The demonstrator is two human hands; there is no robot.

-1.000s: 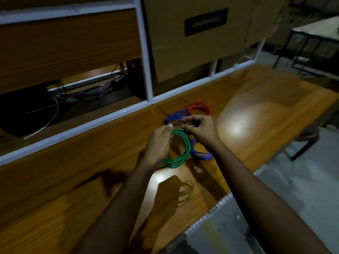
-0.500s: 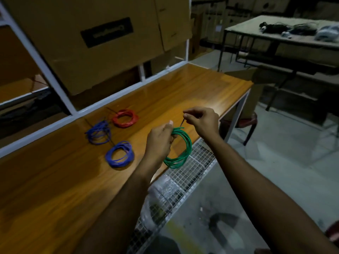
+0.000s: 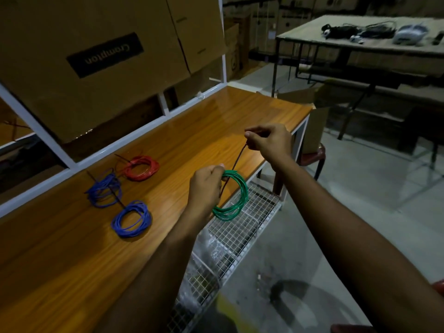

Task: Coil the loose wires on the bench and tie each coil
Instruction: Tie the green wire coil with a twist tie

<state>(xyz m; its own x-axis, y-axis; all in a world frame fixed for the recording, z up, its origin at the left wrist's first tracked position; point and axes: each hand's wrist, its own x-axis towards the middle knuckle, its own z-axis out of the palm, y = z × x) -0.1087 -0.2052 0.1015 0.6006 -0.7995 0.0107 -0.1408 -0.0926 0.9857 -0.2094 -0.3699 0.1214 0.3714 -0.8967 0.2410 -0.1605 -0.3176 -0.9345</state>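
Observation:
My left hand (image 3: pixel 206 186) pinches the top of a green wire coil (image 3: pixel 236 200), which hangs in the air over the front edge of the wooden bench (image 3: pixel 197 131). My right hand (image 3: pixel 270 140) is raised above and to the right and pinches the end of a thin dark tie (image 3: pixel 236 164) that runs down to the coil. A red coil (image 3: pixel 140 168) and two blue coils (image 3: pixel 104 191) (image 3: pixel 131 218) lie on the bench to the left, with dark ties sticking out of the red one and the farther blue one.
Large cardboard boxes (image 3: pixel 96 56) fill the white-framed shelf behind the bench. A wire-mesh shelf (image 3: pixel 235 234) holding clear plastic sits below the bench front. A red stool (image 3: pixel 312 156) stands at the bench's right end. A far table (image 3: pixel 360 34) carries cables.
My right hand has pulled the tie's end up and away from the coil, stretching it longer. The view has swung right, so the bench coils now sit further left.

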